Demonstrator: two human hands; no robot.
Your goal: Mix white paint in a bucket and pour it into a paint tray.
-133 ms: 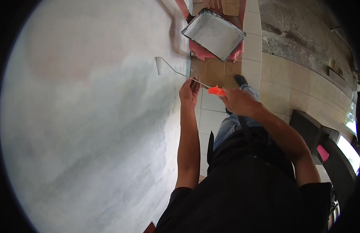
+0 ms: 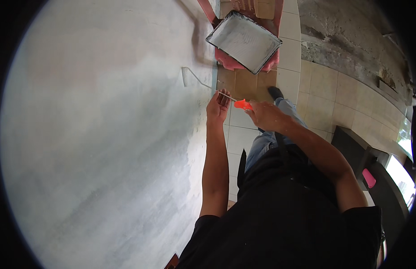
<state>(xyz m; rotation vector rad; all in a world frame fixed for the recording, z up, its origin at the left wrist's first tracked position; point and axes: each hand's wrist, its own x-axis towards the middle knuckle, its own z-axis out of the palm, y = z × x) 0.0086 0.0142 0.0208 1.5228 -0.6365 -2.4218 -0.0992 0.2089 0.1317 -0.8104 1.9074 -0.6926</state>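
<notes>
A paint roller point(image 2: 185, 77) with a white sleeve is against the patchy white wall point(image 2: 104, 134) on my left. Its bent metal rod runs down to an orange handle point(image 2: 242, 104), which my right hand point(image 2: 267, 115) grips with closed fingers. My left hand point(image 2: 218, 106) is beside the wall with curled fingers on the rod, just short of the handle. Beyond my hands, a black-rimmed tray point(image 2: 243, 40) coated in white paint rests tilted on a red plastic chair point(image 2: 226, 60).
Brown cardboard point(image 2: 246, 83) covers tiles under and in front of the chair. My dark-shod foot point(image 2: 276, 94) stands at its edge. At right are a tiled floor point(image 2: 333, 89), rough grey concrete point(image 2: 351, 31) and dark furniture point(image 2: 351, 143) with a pink object point(image 2: 368, 178).
The chair, tray and both my hands appear slightly further left in the picture. My grip on the roller looks the same.
</notes>
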